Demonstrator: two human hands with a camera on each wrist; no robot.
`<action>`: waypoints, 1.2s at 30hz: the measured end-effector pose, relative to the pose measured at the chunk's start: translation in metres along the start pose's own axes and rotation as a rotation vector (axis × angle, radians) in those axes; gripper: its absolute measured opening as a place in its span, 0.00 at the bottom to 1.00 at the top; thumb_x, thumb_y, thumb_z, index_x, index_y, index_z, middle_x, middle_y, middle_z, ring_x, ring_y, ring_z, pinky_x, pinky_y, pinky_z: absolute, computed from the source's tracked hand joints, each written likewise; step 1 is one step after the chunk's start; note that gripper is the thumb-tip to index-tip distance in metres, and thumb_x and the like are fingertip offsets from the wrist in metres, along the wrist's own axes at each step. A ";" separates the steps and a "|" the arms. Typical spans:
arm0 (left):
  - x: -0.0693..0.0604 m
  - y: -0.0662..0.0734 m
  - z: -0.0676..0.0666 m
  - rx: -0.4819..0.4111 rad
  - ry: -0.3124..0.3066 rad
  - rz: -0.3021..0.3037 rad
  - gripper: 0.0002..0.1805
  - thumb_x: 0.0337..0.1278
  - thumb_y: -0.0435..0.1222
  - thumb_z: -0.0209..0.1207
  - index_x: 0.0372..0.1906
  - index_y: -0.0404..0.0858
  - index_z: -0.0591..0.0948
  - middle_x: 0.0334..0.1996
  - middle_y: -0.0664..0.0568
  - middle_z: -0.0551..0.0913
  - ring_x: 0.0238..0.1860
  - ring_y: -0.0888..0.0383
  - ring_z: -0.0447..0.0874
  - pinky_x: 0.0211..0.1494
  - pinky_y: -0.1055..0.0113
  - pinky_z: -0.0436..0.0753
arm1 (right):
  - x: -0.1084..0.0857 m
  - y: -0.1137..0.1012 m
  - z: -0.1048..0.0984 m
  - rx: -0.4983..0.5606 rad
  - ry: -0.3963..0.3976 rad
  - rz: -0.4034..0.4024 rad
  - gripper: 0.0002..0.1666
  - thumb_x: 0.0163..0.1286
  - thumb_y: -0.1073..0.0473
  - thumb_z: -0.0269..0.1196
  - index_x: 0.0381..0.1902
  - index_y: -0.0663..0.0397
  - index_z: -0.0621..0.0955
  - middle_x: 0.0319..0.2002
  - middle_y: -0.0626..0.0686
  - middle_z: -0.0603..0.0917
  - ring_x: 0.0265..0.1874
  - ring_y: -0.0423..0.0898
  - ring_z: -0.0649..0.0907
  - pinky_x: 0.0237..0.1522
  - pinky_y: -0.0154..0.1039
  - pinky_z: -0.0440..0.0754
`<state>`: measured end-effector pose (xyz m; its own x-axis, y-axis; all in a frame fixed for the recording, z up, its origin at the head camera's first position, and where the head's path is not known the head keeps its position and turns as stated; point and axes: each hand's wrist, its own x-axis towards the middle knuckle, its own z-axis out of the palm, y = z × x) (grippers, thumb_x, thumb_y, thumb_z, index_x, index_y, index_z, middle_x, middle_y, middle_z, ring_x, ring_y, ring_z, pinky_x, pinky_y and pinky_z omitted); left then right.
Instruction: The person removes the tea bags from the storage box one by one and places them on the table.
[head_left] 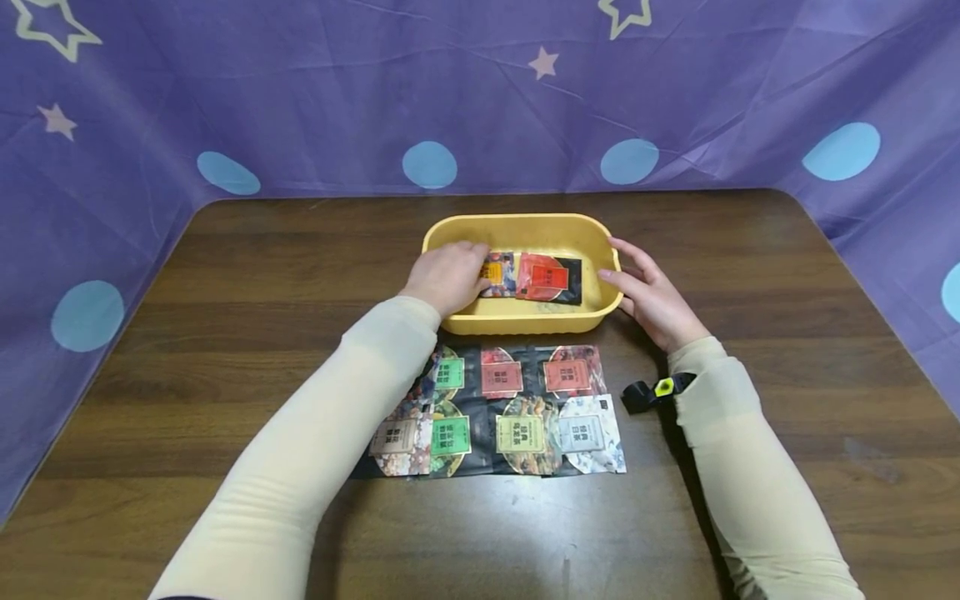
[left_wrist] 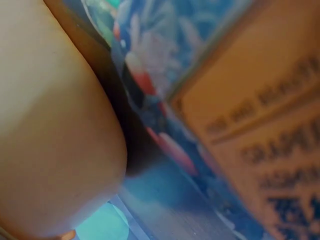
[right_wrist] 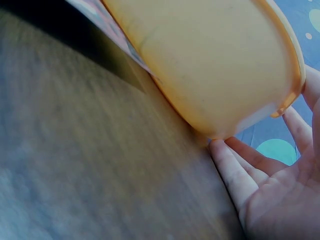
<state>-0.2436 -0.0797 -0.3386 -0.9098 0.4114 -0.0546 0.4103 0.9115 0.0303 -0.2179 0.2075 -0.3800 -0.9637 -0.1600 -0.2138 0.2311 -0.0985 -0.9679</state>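
A yellow plastic basket (head_left: 525, 327) stands on the table. Inside it lie a tea sachet with an orange label (head_left: 492, 273) and a red-and-black sachet (head_left: 547, 278). My left hand (head_left: 447, 277) reaches over the basket's left side, its thumb and fingertips gripping the left edge of the orange-labelled sachet. That sachet fills much of the left wrist view, blurred and close; part of the grip is hidden. At the right end, my right hand (head_left: 655, 297) holds the basket, thumb over the rim and other fingers against the outer wall (right_wrist: 215, 65).
Two rows of tea sachets (head_left: 521, 433) lie flat in front of the basket, partly covered by the left sleeve. A black strap with a yellow piece (head_left: 660, 388) sits by the right wrist. A purple curtain (head_left: 480, 100) hangs behind the wooden table (head_left: 225, 350).
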 end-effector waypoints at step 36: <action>0.003 0.001 0.001 0.084 -0.144 -0.014 0.32 0.70 0.50 0.53 0.75 0.48 0.64 0.66 0.46 0.74 0.61 0.45 0.70 0.59 0.50 0.76 | -0.001 0.000 -0.001 -0.005 -0.007 -0.018 0.37 0.72 0.57 0.62 0.75 0.38 0.61 0.57 0.53 0.69 0.55 0.44 0.76 0.49 0.28 0.82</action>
<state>-0.2461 -0.0774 -0.3400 -0.8997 0.3897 -0.1967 0.4070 0.9118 -0.0549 -0.2170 0.2082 -0.3799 -0.9668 -0.1649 -0.1952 0.2128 -0.0970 -0.9723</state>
